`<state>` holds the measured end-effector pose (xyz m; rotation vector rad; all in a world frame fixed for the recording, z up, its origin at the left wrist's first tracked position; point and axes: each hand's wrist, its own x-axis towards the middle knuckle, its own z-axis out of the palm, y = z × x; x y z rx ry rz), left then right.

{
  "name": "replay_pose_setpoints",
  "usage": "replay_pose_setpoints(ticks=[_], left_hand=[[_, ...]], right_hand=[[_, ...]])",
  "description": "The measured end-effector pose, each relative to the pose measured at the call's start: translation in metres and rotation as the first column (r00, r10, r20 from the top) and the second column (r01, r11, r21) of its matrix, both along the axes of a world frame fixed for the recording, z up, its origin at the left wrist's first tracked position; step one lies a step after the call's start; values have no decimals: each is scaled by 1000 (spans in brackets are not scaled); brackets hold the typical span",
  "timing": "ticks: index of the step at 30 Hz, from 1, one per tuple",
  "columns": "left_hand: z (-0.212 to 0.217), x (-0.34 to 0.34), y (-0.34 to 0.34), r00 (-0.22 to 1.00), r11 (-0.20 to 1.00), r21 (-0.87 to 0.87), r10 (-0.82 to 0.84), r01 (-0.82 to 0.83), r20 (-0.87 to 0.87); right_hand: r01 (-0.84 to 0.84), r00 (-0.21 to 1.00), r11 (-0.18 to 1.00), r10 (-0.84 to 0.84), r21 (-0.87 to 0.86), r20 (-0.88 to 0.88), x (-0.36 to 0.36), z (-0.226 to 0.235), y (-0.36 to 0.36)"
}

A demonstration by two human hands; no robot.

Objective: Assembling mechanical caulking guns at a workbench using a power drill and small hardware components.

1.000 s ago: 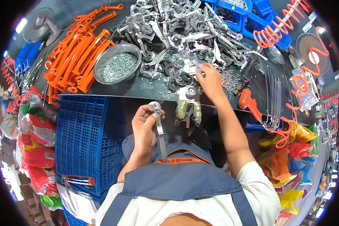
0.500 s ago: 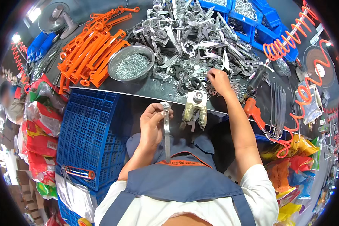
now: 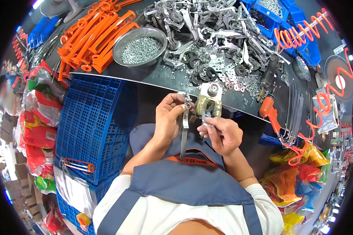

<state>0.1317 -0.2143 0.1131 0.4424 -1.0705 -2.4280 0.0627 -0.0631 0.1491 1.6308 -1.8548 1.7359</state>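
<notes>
My left hand (image 3: 165, 121) is closed on a long silver metal lever (image 3: 184, 135), its ringed end up by the fingertips and its flat bar hanging down. My right hand (image 3: 226, 136) pinches a small silver metal plate (image 3: 205, 116) just to the right of the lever, not touching it as far as I can see. Right behind that plate, a white block fixture (image 3: 206, 102) with a round steel stud on top sits at the bench edge. Past the fixture, loose washers, black rings and small plates (image 3: 227, 72) lie scattered on the bench.
A steel bowl (image 3: 117, 58) of small hardware stands beside a pile of orange bars (image 3: 94, 39). Grey metal levers (image 3: 208, 23) heap at the back. A red-handled power screwdriver (image 3: 268, 107) lies right, near coiled orange hoses (image 3: 286, 39). Blue crates (image 3: 92, 129) stand at left.
My right hand has come back from the loose parts on the bench to beside the lever, now with a small plate. My left hand has shifted slightly up and right with the lever.
</notes>
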Motion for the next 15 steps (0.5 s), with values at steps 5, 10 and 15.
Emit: replay_pose_setpoints(ticks=[5,10,15], left_hand=[[4,4,7,1000,1000,-1,-17,17,25],[1,11,3,994,994,7,-110,110,19],[8,11,6,978,977,40,-207,208,-12]], right_hand=[[-101,989,989,88,-111,-115,-5,-17,-18],[-152,988,987,151,-42,-24,-7,-19,-23],[20,850,996,-60,-83,-523,-12,-17,-17]])
